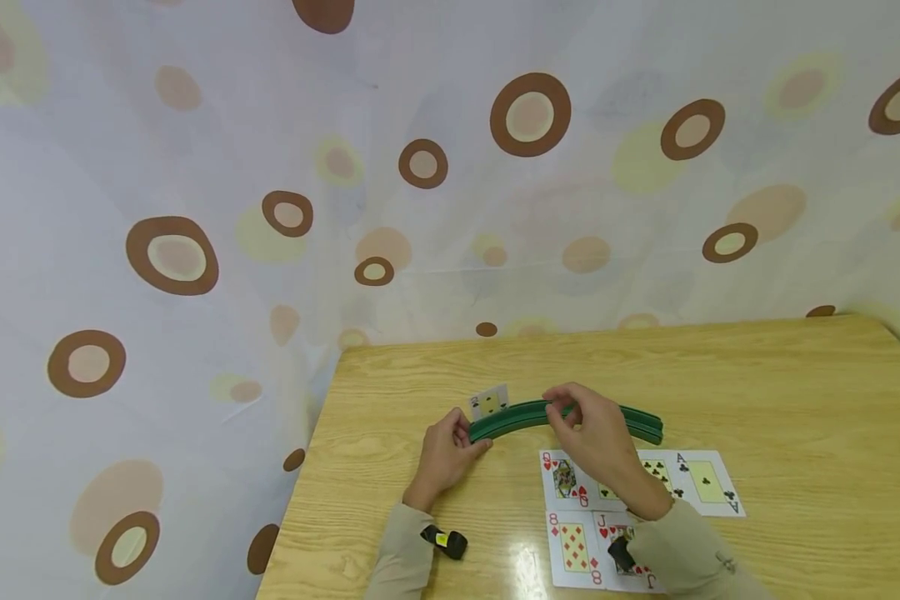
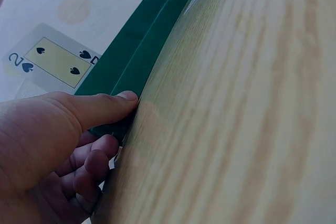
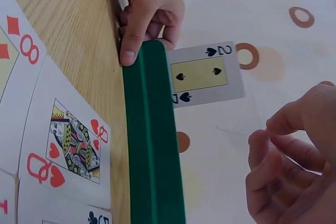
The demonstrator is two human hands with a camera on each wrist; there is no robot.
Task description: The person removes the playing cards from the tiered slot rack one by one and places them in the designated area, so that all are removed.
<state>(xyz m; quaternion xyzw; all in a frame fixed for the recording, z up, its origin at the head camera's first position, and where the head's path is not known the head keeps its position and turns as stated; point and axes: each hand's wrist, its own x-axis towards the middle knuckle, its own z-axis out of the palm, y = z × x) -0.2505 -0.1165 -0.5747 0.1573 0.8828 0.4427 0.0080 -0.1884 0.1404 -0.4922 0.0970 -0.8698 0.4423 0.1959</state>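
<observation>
A curved green card holder (image 1: 521, 414) lies on the table with a two of spades (image 1: 489, 403) standing in its left part. My left hand (image 1: 445, 454) grips the holder's left end. In the left wrist view, the thumb (image 2: 107, 108) presses on the holder's front side, with the other fingers curled below. Over the holder's middle to right part is my right hand (image 1: 596, 433), fingers loosely bent and thumb close to the index finger. The right wrist view shows nothing between the right hand's fingers (image 3: 262, 150), which are apart from the two of spades.
Face-up cards lie in two rows in front of the holder: a queen of hearts (image 1: 564, 481), club cards and an ace of clubs (image 1: 707, 483) above, an eight of diamonds (image 1: 574, 550) and jack of hearts (image 1: 607, 567) below. The right forearm partly covers them. A patterned curtain (image 1: 450, 208) hangs behind the table.
</observation>
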